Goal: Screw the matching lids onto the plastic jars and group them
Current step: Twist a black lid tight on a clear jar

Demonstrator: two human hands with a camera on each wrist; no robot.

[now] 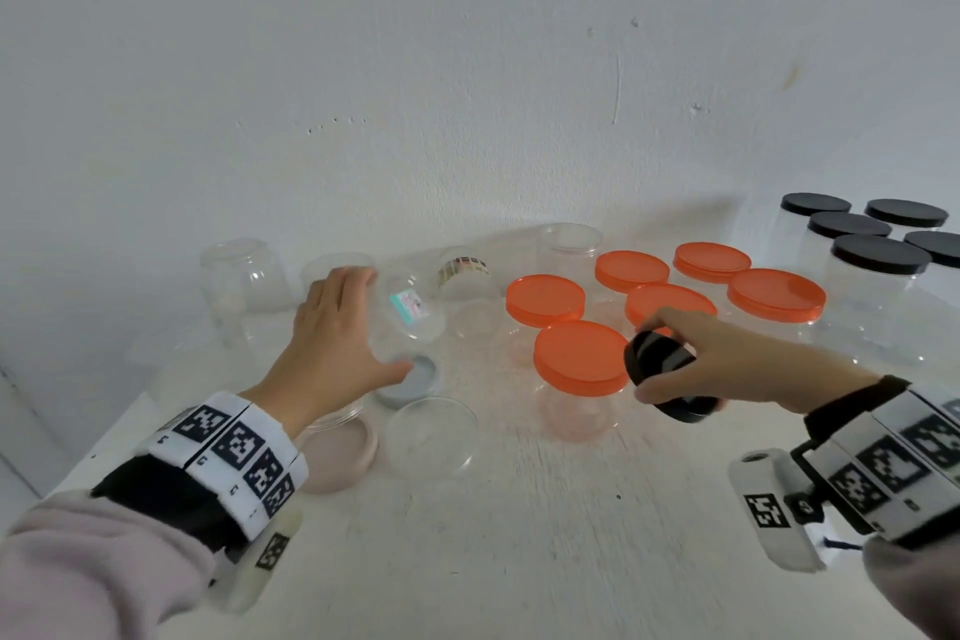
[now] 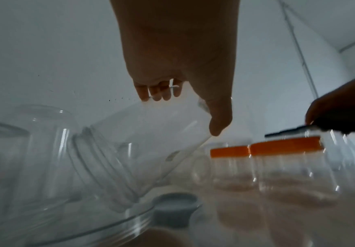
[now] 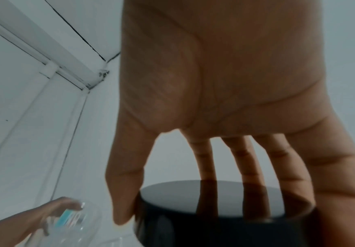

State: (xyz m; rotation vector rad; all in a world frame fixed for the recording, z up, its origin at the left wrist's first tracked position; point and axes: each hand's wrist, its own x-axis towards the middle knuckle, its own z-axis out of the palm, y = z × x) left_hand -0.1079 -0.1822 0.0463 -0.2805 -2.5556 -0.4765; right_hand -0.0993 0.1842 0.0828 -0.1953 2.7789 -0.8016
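Note:
My left hand grips a tilted clear lidless jar with a small blue-and-pink label, fingers over its far side and thumb on the near side. The left wrist view shows that jar leaning under the hand, its threaded mouth towards the camera. My right hand holds a black lid by its rim, above the table in front of the orange-lidded jars. The right wrist view shows thumb and fingers around the lid.
Several black-lidded jars stand at the far right. Lidless clear jars line the wall at the back left. A grey-blue lid, a pink lid and a clear lid lie on the white table near my left hand.

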